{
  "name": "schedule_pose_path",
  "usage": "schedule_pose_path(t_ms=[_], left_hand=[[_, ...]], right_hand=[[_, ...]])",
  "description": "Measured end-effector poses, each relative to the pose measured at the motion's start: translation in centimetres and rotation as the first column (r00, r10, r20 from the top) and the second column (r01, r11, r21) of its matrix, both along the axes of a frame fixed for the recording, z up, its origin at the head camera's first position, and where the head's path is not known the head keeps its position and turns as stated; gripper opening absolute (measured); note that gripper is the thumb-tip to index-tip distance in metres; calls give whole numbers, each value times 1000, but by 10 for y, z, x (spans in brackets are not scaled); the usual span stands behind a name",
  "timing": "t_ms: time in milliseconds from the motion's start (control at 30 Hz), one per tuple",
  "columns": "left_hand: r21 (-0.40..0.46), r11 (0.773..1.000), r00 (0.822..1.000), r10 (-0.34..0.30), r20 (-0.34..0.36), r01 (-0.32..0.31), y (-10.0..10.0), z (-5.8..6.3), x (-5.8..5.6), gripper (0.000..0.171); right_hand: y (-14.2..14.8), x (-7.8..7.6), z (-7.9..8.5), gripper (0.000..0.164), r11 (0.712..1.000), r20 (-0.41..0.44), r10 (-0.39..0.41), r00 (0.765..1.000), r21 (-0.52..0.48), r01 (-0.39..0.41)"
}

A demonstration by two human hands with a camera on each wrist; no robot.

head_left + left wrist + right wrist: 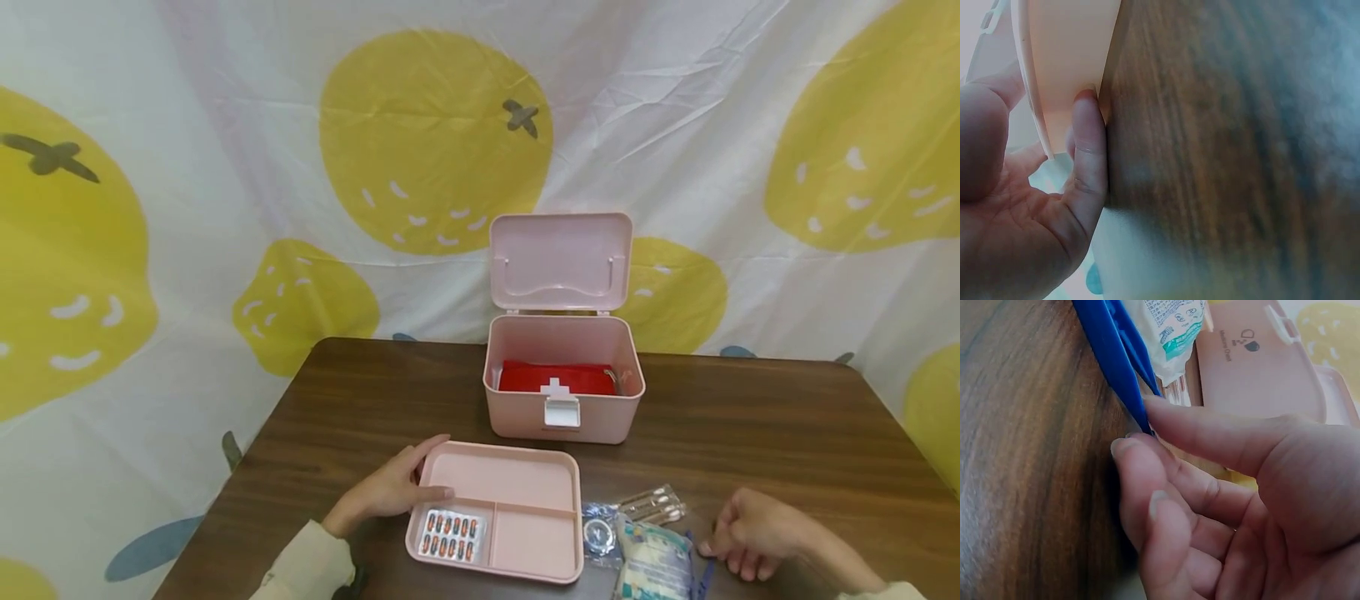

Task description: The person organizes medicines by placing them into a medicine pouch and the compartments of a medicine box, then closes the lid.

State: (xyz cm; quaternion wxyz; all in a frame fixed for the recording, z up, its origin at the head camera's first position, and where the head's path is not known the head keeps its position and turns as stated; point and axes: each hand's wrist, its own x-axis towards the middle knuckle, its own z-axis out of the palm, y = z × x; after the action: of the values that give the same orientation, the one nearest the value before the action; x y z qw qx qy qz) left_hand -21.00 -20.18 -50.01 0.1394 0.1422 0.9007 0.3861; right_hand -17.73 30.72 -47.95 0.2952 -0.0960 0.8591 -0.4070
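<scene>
My left hand (pixel 393 483) grips the left rim of a pink divided tray (pixel 534 540), thumb over the rim and fingers along the outer wall. A blister pack of capsules (pixel 452 536) lies in the tray's front left compartment. In the right wrist view, thumb and forefinger of my right hand (pixel 1210 487) pinch the tip of blue plastic tweezers (pixel 1110 353). Beside the tweezers lies a white, green and blue soft packet (pixel 654 560). Packaged cotton swabs (pixel 651 505) and a clear bag with a round white roll (pixel 599 536) lie between packet and tray.
Behind the tray stands a pink medicine chest (pixel 562 417) with its lid (pixel 561 258) raised and a red pouch (pixel 525 377) inside. All rests on a dark wooden table (pixel 390 383). A lemon-print cloth (pixel 225 208) hangs behind the table.
</scene>
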Motion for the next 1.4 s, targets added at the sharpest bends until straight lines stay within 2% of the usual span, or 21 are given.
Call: schedule_pose_path(t_ms=[233, 400, 667, 767, 1100, 1400], left_hand=[[19, 1000, 1000, 0, -7, 0, 0, 1, 0, 85], [24, 1000, 1000, -11, -9, 12, 2, 3, 2, 84], [16, 1000, 1000, -1, 5, 1, 1, 4, 3, 84], [14, 1000, 1000, -1, 6, 1, 1, 4, 3, 84], [26, 1000, 1000, 0, 16, -1, 0, 4, 2, 85], [4, 1000, 1000, 2, 3, -2, 1, 5, 4, 84]], right_hand=[[-1, -4, -4, 20, 997, 6, -47, 999, -57, 48], [1, -12, -4, 12, 989, -1, -67, 998, -134, 66], [4, -27, -2, 22, 975, -3, -85, 996, -207, 82], [6, -31, 3, 24, 970, 17, -87, 996, -228, 89], [10, -43, 29, 28, 937, 11, -11, 1000, -350, 15], [-34, -45, 46, 18, 902, 24, -30, 999, -430, 37]])
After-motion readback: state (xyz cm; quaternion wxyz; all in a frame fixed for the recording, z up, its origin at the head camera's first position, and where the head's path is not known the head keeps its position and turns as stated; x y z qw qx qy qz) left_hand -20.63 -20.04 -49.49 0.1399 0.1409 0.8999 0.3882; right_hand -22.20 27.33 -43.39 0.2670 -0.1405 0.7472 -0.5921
